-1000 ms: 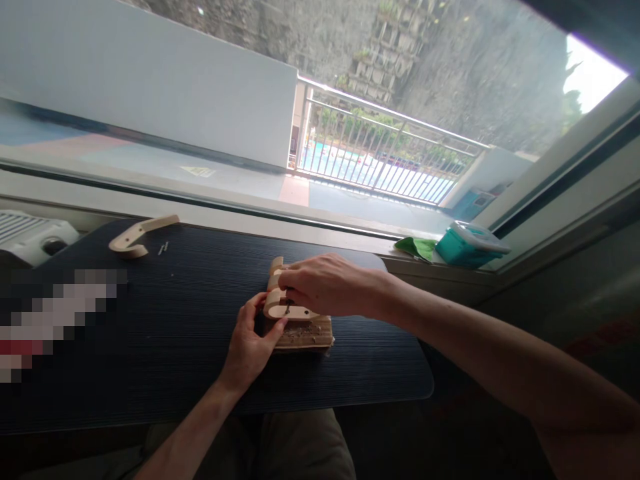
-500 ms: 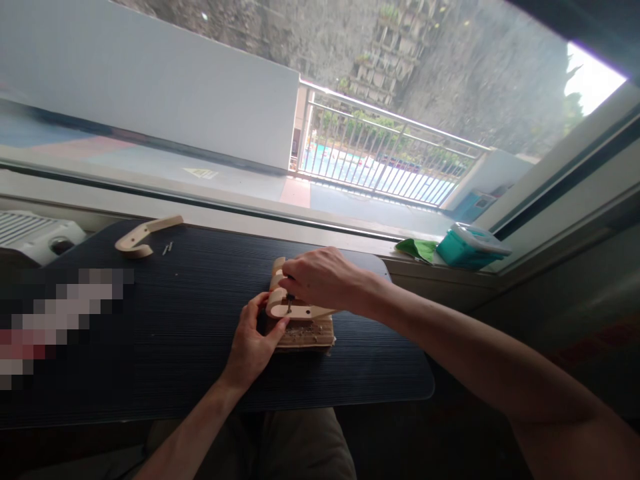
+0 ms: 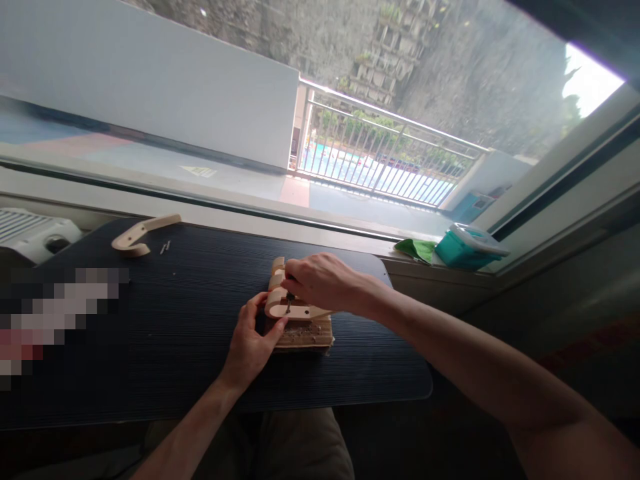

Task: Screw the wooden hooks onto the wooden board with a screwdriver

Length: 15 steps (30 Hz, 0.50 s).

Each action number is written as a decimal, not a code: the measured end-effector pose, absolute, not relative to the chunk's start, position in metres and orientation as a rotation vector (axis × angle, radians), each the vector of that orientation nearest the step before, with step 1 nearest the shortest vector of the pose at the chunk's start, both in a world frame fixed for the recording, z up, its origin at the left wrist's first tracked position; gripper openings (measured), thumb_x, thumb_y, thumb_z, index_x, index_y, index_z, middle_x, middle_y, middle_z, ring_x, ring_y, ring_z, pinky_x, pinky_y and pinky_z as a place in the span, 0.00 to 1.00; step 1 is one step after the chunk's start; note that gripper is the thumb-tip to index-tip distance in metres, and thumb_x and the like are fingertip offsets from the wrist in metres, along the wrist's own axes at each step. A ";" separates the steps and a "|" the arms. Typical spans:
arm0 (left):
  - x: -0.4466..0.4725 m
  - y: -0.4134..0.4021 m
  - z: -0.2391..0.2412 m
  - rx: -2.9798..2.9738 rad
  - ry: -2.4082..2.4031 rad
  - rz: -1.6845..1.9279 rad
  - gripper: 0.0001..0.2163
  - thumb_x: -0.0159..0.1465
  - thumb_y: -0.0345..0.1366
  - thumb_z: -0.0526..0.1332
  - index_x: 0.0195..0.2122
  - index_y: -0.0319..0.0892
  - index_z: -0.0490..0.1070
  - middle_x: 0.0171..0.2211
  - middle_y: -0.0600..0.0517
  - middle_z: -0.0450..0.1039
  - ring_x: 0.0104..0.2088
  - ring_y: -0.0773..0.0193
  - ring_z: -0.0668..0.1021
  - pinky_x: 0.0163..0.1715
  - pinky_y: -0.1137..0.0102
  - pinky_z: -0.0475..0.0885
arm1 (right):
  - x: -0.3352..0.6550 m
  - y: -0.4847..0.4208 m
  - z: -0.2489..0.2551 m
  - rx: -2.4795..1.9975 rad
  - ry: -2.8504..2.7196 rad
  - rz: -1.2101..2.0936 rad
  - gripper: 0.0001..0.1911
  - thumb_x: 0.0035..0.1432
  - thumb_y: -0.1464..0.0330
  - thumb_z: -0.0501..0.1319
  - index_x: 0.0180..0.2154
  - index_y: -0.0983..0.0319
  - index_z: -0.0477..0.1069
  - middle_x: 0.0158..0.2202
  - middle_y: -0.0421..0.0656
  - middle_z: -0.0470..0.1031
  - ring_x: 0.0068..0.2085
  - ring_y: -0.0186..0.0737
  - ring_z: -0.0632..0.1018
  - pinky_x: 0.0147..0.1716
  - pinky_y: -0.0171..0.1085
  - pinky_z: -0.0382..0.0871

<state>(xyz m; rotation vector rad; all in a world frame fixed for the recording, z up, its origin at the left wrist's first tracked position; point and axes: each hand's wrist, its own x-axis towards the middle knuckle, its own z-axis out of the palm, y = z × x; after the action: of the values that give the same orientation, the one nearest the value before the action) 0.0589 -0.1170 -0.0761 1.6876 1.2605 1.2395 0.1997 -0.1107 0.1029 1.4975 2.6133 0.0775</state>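
Note:
On the dark table, a pale curved wooden hook (image 3: pixel 299 313) lies on a rough wooden block (image 3: pixel 306 335). My left hand (image 3: pixel 250 335) is closed round the hook's rounded end, thumb on the near side and fingers on the far side. My right hand (image 3: pixel 320 279) grips a screwdriver (image 3: pixel 289 302) from above; most of its handle is hidden in the fist. The driver's thin shaft stands nearly upright, its tip at a hole near the hook's bend. A second dark hole shows further right. Another pale curved piece (image 3: pixel 278 267) shows behind the hook.
A second wooden hook (image 3: pixel 136 239) lies at the table's back left, with a few small screws (image 3: pixel 165 247) beside it. A white appliance (image 3: pixel 37 233) stands at the left. A green cloth (image 3: pixel 416 249) and a teal box (image 3: pixel 467 247) sit on the window ledge.
My right hand has turned slightly and sits a little lower on the screwdriver. The hook and my left hand hold their place; the whole view has shifted very slightly.

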 end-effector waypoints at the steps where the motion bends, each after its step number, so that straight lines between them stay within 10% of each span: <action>1: 0.059 -0.117 -0.076 1.693 1.260 1.241 0.23 0.54 0.43 0.63 0.50 0.44 0.63 0.45 0.48 0.70 0.46 0.57 0.73 0.51 0.59 0.67 | 0.199 -0.110 0.103 1.526 2.601 0.105 0.15 0.65 0.65 0.47 0.35 0.65 0.69 0.27 0.46 0.75 0.29 0.39 0.75 0.23 0.36 0.49; 15: 0.059 -0.118 -0.075 1.684 1.268 1.239 0.23 0.54 0.43 0.63 0.50 0.44 0.63 0.46 0.48 0.70 0.46 0.57 0.73 0.51 0.59 0.67 | 0.202 -0.115 0.115 1.375 2.701 -0.044 0.11 0.63 0.71 0.51 0.35 0.66 0.70 0.33 0.45 0.75 0.31 0.34 0.73 0.27 0.34 0.53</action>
<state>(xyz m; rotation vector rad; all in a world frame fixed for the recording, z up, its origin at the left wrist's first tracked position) 0.0588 -0.1178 -0.0752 1.6840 1.2679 1.2386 0.2017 -0.1152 0.1150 1.3747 2.7012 -0.0444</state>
